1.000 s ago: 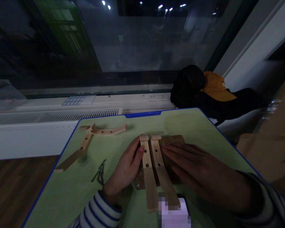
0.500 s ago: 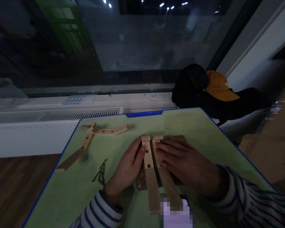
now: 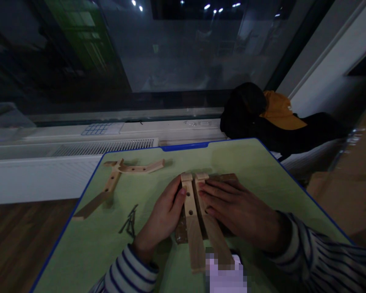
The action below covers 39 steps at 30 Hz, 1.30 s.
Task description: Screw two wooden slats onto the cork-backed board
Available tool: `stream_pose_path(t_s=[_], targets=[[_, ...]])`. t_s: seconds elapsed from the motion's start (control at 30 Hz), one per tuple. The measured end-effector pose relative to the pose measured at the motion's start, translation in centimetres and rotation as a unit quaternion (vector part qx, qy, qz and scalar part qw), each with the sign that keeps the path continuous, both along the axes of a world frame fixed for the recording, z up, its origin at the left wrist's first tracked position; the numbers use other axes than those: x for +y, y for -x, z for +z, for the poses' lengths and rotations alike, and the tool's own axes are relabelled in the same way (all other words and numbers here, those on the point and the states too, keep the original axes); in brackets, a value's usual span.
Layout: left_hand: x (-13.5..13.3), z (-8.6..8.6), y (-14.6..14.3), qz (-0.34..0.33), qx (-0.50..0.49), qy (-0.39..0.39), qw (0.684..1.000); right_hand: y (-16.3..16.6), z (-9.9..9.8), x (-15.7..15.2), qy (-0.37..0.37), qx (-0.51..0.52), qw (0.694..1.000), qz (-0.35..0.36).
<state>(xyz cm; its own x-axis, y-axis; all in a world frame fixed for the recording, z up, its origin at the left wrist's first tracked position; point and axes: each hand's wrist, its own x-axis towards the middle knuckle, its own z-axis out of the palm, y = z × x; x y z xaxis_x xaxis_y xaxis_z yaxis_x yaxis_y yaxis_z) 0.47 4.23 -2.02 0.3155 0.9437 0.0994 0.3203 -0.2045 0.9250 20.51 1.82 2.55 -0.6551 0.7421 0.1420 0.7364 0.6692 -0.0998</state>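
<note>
Two pale wooden slats with holes lie side by side on a dark brown board point(image 3: 228, 178) on the green table point(image 3: 97, 248). My left hand point(image 3: 161, 217) rests against the left slat point(image 3: 191, 228), thumb touching its edge near a hole, fingers curled along its side. My right hand point(image 3: 234, 209) lies flat, fingers stretched out, over the right slat point(image 3: 216, 244) and the board, fingertips at the slat's upper part.
Two more drilled wooden pieces point(image 3: 116, 179) lie at the table's far left. A small pile of dark screws point(image 3: 128, 221) sits left of my left hand. A black bag with an orange cap point(image 3: 277, 116) rests beyond the table's right corner. A blurred phone point(image 3: 225, 276) lies near the front edge.
My right hand has slid left from the brown board onto the right slat. The left hand has stayed against the left slat.
</note>
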Motion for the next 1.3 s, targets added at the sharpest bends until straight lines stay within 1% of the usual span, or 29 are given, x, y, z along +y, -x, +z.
stream_pose_path(t_s=[0.1,0.2,0.3,0.4,0.57,0.7,0.87,0.97,1.07,1.2,1.3], targets=[[0.0,0.0,0.0,-0.005,-0.005,-0.011,1.0,-0.2,0.6,0.0,-0.006,0.005,1.0,0.002],[0.1,-0.1,0.0,-0.008,-0.004,-0.021,1.0,-1.1,1.4,-0.4,-0.017,0.012,1.0,-0.015],[0.1,-0.4,0.1,0.031,0.02,-0.019,0.999,-2.5,1.6,-1.3,-0.044,-0.005,0.998,-0.039],[-0.3,-0.7,0.5,0.071,0.041,-0.009,0.997,-3.9,0.9,-2.8,-0.063,-0.05,0.995,-0.051],[-2.2,-1.0,1.5,0.083,0.068,-0.029,0.994,-5.2,-0.9,-5.3,-0.086,-0.083,0.991,-0.053],[-3.6,-1.2,2.0,0.046,0.087,-0.042,0.994,-5.4,-2.2,-6.0,-0.086,-0.08,0.991,-0.069],[-3.7,-1.4,1.7,0.029,0.099,-0.053,0.993,-4.8,-3.0,-5.7,-0.088,-0.063,0.988,-0.106],[-3.4,-1.4,1.4,0.027,0.092,-0.07,0.993,-4.6,-2.9,-5.7,-0.087,-0.053,0.988,-0.112],[-3.3,-1.7,1.3,0.04,0.092,-0.085,0.991,-4.6,-2.6,-5.8,-0.092,-0.042,0.989,-0.107],[-3.7,-1.9,1.7,0.091,0.111,-0.101,0.985,-5.1,-1.7,-5.4,-0.102,-0.017,0.991,-0.088],[-4.4,-1.4,3.1,0.13,0.131,-0.11,0.977,-5.3,-0.2,-4.8,-0.107,0.01,0.992,-0.064]])
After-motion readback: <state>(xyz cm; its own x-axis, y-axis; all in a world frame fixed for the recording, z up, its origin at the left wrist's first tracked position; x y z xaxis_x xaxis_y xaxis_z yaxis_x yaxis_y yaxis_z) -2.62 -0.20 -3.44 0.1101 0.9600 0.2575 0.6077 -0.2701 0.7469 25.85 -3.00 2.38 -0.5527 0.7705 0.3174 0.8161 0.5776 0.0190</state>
